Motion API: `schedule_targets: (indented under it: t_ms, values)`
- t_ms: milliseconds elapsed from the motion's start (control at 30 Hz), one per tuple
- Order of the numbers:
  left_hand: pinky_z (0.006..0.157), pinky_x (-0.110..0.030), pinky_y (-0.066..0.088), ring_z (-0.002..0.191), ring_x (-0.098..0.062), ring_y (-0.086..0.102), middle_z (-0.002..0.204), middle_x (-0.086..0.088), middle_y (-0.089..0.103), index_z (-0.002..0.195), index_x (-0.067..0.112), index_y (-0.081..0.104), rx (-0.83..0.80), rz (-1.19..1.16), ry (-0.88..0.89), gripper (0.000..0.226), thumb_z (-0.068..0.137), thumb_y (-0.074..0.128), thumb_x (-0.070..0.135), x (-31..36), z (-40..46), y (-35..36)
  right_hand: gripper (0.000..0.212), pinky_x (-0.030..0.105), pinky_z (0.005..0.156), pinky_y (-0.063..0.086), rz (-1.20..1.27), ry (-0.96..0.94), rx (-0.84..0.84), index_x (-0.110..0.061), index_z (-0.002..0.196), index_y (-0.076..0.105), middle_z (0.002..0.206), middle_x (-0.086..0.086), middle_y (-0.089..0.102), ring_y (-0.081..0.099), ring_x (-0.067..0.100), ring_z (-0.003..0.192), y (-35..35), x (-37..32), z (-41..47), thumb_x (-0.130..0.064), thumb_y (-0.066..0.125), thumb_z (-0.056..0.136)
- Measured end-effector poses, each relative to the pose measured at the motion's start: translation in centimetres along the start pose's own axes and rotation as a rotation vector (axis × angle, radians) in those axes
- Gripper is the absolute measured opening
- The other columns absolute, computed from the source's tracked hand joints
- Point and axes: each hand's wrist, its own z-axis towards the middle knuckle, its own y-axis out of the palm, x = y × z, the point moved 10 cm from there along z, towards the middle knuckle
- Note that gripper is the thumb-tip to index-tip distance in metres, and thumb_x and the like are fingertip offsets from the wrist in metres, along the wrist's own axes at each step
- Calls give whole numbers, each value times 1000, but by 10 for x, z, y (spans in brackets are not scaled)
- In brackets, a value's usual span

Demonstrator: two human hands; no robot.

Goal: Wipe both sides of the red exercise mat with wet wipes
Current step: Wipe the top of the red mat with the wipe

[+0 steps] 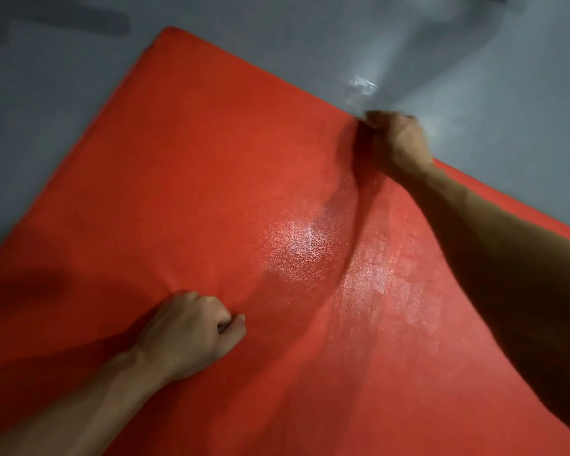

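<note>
Half done at best, I judge: red textured foam mat (211, 192) glistens wet; right hand (396, 143) grips its edge, left hand (191, 330) fisted, contents hidden.

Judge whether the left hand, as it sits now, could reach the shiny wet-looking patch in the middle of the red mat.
Probably yes. The left hand rests fisted on the red mat, and only bare mat lies between it and the shiny patch. The right hand is up at the far edge, clear of that path.
</note>
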Motion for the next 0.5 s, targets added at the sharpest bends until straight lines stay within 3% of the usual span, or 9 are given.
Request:
schedule_targets:
  t_ms: [100, 167, 333, 433, 500]
  values:
    - [49, -37, 36, 50, -31, 55, 57, -15, 54, 48, 12, 29, 18, 4, 29, 64, 88, 40, 62, 0, 0, 0, 47, 36, 105, 46, 0, 88, 93, -4, 135, 62, 133, 22, 65, 60, 35, 126, -17, 43, -16, -13, 44, 93]
    - [49, -37, 34, 49, -30, 54, 57, -15, 53, 48, 12, 29, 19, 3, 35, 64, 87, 40, 62, 2, 0, -1, 49, 37, 102, 44, -8, -5, 3, -1, 135, 59, 133, 25, 64, 60, 39, 124, 4, 39, -21, -20, 38, 96]
    - [50, -37, 31, 49, -31, 55, 56, -16, 52, 48, 11, 32, 11, 10, 15, 65, 87, 37, 63, -1, 1, 1, 47, 43, 124, 25, -50, -193, -19, 9, 146, 44, 155, 31, 39, 35, 42, 147, 31, 4, -61, -5, 43, 101]
    - [50, -38, 36, 49, -29, 55, 55, -15, 51, 51, 10, 36, -11, 18, 4, 66, 88, 36, 65, -4, 0, 5, 54, 39, 129, 11, -122, -371, -99, 6, 155, 30, 164, 24, 22, 16, 33, 156, 55, -17, -112, -18, 37, 107]
    - [50, -38, 33, 49, -31, 54, 56, -16, 51, 50, 10, 35, -5, 14, 2, 65, 87, 36, 64, -4, 0, 4, 60, 39, 129, 8, -149, -341, -97, 1, 159, 23, 168, 19, 15, 9, 30, 157, 57, -16, -101, -31, 29, 108]
